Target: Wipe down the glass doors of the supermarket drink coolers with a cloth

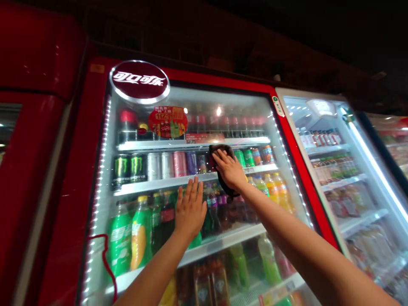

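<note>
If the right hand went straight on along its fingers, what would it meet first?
Probably the red strip just above the dark cloth under the right hand; I can't tell whether it's on the glass or behind.

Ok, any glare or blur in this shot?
Head view: white LED strips glow along the door edges, and a bright glare spot shows near the top shelf; head view: goods in the pale-framed cooler look blurred; head view: the black cloth under the right hand shows little detail.
</note>
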`<state>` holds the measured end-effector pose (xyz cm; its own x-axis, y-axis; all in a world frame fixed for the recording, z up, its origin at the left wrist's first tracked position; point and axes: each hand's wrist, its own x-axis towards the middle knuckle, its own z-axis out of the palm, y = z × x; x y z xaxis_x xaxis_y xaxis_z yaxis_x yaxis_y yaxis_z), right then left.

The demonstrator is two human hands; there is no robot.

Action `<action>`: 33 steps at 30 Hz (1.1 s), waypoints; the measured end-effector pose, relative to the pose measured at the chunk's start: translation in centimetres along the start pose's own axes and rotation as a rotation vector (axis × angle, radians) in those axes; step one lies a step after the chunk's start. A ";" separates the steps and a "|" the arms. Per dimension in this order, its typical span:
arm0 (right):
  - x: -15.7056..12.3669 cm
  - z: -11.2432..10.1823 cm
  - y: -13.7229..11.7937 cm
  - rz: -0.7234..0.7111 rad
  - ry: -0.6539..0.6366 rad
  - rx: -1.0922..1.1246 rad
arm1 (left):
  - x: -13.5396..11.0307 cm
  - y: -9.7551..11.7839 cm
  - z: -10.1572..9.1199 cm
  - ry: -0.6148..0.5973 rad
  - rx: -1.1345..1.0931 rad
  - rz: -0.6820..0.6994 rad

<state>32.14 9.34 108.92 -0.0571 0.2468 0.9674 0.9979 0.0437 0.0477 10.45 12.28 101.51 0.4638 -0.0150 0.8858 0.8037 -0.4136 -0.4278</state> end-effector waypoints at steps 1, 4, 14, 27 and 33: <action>0.1 -0.2 1.5 0.101 0.012 -0.008 | 0.2 0.6 0.3 0.003 -0.008 0.010; -2.2 0.2 4.5 0.387 0.074 -0.016 | 0.5 2.6 1.1 0.003 -0.034 0.049; -5.7 -0.7 10.4 0.060 -0.106 -0.020 | 3.7 11.0 4.5 0.001 -0.116 0.041; -9.0 -1.4 18.9 0.107 -0.188 -0.048 | 5.9 18.3 7.8 0.095 -0.235 0.055; -10.7 -0.4 22.6 0.397 -0.061 0.014 | 7.4 21.3 10.0 0.093 -0.244 0.111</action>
<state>55.34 7.27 99.71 0.3308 0.3038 0.8935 0.9422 -0.0531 -0.3308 34.78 12.46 97.16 0.4984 -0.1512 0.8537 0.6314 -0.6115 -0.4769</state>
